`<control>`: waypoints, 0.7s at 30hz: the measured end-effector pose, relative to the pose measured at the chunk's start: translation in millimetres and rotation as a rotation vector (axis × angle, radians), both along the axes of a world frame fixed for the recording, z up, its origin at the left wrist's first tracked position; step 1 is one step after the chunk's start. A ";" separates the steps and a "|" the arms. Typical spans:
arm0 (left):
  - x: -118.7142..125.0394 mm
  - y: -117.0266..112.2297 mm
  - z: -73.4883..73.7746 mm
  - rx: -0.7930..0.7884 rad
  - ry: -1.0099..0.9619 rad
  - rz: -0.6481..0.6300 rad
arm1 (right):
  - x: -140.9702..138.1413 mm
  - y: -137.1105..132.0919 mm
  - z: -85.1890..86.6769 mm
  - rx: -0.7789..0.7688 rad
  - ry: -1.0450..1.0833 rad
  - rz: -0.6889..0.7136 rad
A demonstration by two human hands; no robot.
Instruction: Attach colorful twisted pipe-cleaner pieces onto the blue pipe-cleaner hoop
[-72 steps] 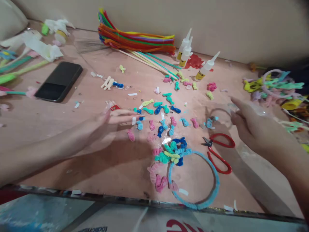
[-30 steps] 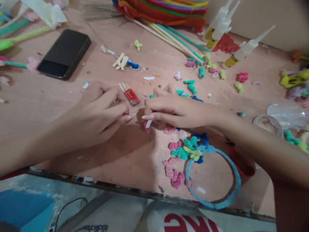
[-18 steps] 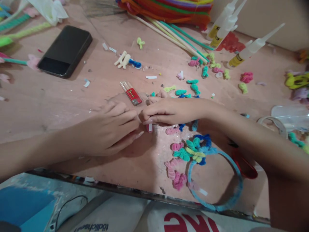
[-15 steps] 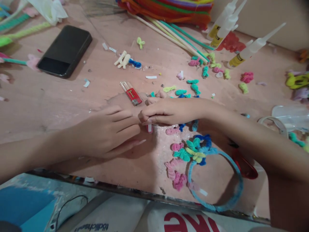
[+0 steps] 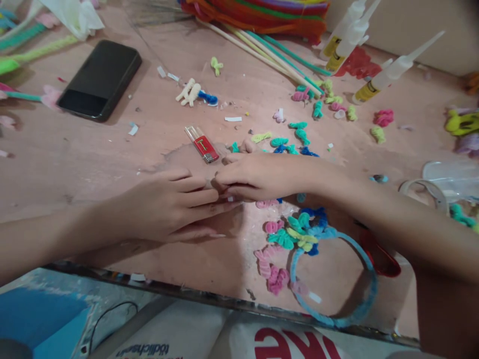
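My left hand [image 5: 172, 204] and my right hand [image 5: 262, 174] meet fingertip to fingertip low over the table, just below a red lighter [image 5: 202, 144]. The right fingers are pressed together in a pinch on a small pink piece with a white strip [image 5: 230, 198], most of it hidden. The left fingers lie close together against that same spot, and what they grip is covered. Small pink pipe-cleaner bows [image 5: 266, 203] lie under the right wrist. A blue wrapped hoop [image 5: 337, 314] with a cluster of coloured bows [image 5: 295, 235] lies nearer the table edge.
A black phone [image 5: 99, 80] lies at the far left. Glue bottles [image 5: 392, 72] and a bundle of pipe cleaners [image 5: 262, 12] are at the back. Many small bows [image 5: 295, 132] are scattered mid-table. Red scissors [image 5: 385, 262] show under my right forearm. The table edge [image 5: 187, 291] runs along the bottom.
Both hands came together from apart, the right crossing left over the bows. In the last half second the left fingers slid forward over the white strip hanging from the right pinch.
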State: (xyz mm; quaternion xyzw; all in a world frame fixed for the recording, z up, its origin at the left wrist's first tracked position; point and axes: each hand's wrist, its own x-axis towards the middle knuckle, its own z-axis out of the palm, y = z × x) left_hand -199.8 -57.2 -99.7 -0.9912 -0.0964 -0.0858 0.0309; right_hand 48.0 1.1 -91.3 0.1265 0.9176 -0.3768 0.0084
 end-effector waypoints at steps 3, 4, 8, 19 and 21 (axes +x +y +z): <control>-1.2 -0.9 0.2 -0.034 0.021 0.002 | -1.3 -3.1 2.7 0.153 -0.080 -0.086; -1.7 -1.1 0.2 -0.037 0.027 -0.001 | -1.1 -3.4 3.3 0.196 -0.090 -0.112; -3.5 -0.6 -1.0 -0.018 0.061 -0.016 | 1.8 -2.1 0.3 0.183 -0.010 -0.161; -7.3 -1.3 2.0 -0.185 -0.129 -0.002 | 14.5 -12.2 0.3 -0.029 0.074 -0.187; -3.4 -3.0 5.7 -0.461 -0.278 0.178 | 20.7 -22.7 -0.1 -0.045 0.176 -0.329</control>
